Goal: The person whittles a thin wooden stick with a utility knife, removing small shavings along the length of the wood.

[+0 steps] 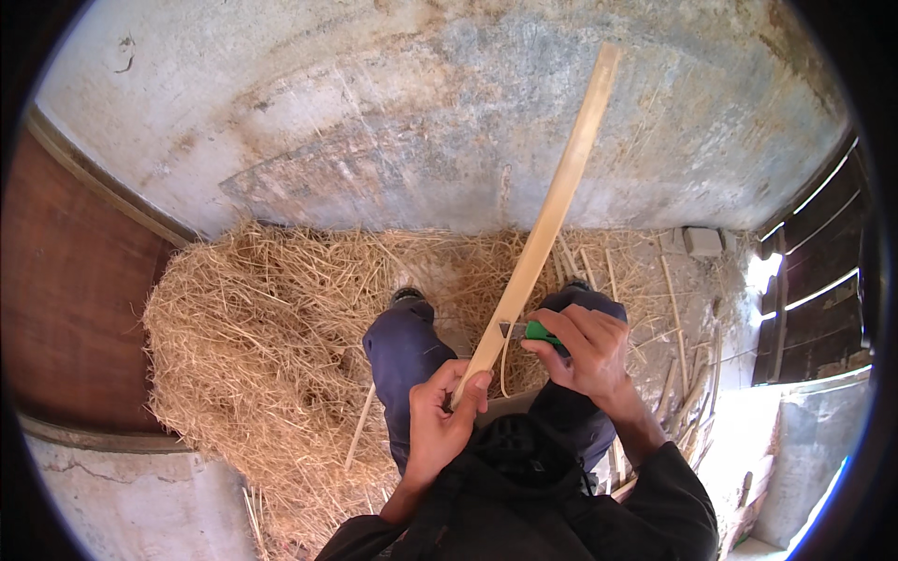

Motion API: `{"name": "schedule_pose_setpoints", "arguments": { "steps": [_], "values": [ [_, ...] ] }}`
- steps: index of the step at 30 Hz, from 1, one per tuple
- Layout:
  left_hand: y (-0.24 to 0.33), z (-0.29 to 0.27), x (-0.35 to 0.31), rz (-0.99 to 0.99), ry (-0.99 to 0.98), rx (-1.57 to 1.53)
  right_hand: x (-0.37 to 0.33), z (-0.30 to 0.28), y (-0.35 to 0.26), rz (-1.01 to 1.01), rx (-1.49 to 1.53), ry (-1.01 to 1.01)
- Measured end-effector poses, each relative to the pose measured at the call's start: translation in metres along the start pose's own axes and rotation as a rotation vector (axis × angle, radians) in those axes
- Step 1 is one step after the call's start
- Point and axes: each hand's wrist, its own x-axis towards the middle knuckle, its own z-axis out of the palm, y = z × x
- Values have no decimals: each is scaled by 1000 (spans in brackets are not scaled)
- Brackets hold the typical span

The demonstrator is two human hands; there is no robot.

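Two hands work one slat: left hand clenches its lower end, right hand grips a green-handled knife against it, above straw.

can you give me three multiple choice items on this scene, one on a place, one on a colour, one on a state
1. Where does the pile of straw lie?
A. on the floor to the person's left, against the wall
B. on a shelf
C. in a bucket

2. What colour is the handle of the knife in the right hand?
A. red
B. green
C. yellow

3. How is the long wooden strip held?
A. flat on the floor, untouched
B. in both hands, snapped in two
C. gripped at its lower end by the left hand, slanting up and away

Answers:
1 A, the straw spreads over the floor left of the knees up to the wall.
2 B, a green handle shows between the right fingers.
3 C, the left hand closes on the lower end and the strip rises whole toward the wall.
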Motion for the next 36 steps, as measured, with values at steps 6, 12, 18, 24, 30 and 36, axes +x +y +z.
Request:
{"name": "schedule_pose_setpoints", "arguments": {
  "steps": [6, 12, 18, 24, 30, 36],
  "values": [
    [-11, -9, -11, -29, -16, 5, 13, -8, 7, 112, -20, -7],
    [-21, -21, -28, -78, -25, 90, 18, -4, 42, 248, -13, 121],
    [-41, -43, -56, -124, -79, 117, 41, -31, 133, 515, -81, 253],
    [-44, -53, -45, -178, 36, -8, 47, -11, 108, 619, 238, -50],
    [-38, -50, -29, -106, 36, -52, 63, 12, 58, 610, 804, -217],
    [-38, -51, -23, -51, -34, 44, 80, 19, 45, 593, 1020, -225]
  ]
}}
